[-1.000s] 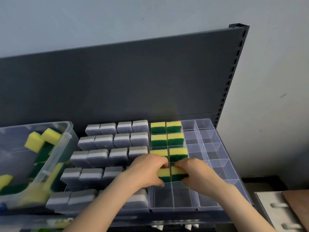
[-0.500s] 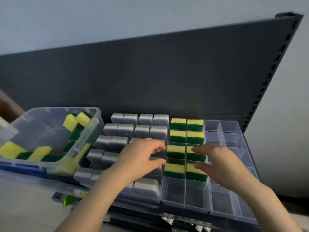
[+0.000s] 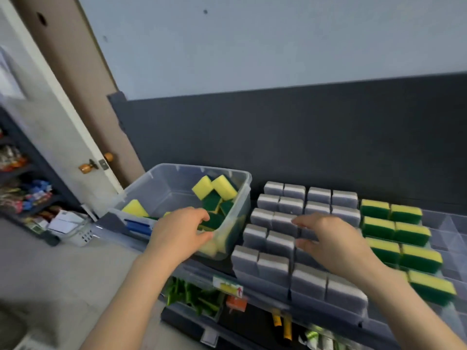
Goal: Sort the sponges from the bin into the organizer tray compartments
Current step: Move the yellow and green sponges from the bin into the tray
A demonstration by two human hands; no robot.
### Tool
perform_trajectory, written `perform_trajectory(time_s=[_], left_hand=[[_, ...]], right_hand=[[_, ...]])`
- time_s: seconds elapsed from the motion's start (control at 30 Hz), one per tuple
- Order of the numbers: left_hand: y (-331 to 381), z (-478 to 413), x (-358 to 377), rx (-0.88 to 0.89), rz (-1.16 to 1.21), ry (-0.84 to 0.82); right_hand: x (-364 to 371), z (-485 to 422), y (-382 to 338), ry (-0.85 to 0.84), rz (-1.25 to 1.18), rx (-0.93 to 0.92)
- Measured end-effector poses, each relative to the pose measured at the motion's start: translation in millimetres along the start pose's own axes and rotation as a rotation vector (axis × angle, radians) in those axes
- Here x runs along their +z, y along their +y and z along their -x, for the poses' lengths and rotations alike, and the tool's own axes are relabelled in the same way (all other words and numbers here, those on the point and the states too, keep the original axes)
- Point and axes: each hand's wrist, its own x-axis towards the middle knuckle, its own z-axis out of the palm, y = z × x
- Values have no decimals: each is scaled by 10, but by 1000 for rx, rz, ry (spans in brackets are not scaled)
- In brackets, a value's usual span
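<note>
A clear plastic bin (image 3: 177,178) on the shelf holds several yellow-and-green sponges (image 3: 214,188). To its right lies the clear organizer tray (image 3: 452,238). Its left compartments are packed with grey-and-white sponges (image 3: 283,248); two columns of yellow-and-green sponges (image 3: 394,231) fill the middle. My left hand (image 3: 179,233) reaches over the bin's near rim, fingers apart and curled above the sponges, holding nothing. Above the grey sponges my right hand (image 3: 331,238) hovers empty with fingers spread.
The tray's rightmost compartments (image 3: 449,223) hold nothing. A dark back panel (image 3: 278,137) rises behind the shelf. A door with a brass knob (image 3: 87,168) stands at left, beside shelves of packaged goods (image 3: 22,193). A lower shelf (image 3: 202,296) holds green items.
Both hands let go of the yellow-and-green sponges in the tray and moved left. The left hand now reaches into the bin. The view swung left.
</note>
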Motion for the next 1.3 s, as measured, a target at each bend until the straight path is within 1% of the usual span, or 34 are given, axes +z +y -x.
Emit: perform_trajectory(time_s=[0.03,0.1,0.3,0.4,0.53,0.8,1.0,1.17,1.3], left_hand=[[-275,56,-35,-38,20,14],[-539,58,-76,-73,37,48],[-1533,184,-142,-97,84,109],[-1741,105,-117,-75,117,115],[-1942,-132,16,-47,210,70],[-2149,-719,314,5,324,-6],[-2318,-1296,406,52,344,-78],[-2216,-1881,539,163,401,-41],[-2023,-2302,692,280,376,-9]], right_hand=[[67,-85,-249,4,7,-21],[90,-193,-475,20,4,-44],[343,-496,-1377,104,-17,-78],[459,-557,-1600,110,-43,-73],[604,-691,-1844,81,-59,-66],[803,-1237,-1851,20,-36,-18],[934,-1929,-1716,-18,-61,21],[1074,-2568,-1598,-57,2,64],[1290,-2999,-1535,-72,112,2]])
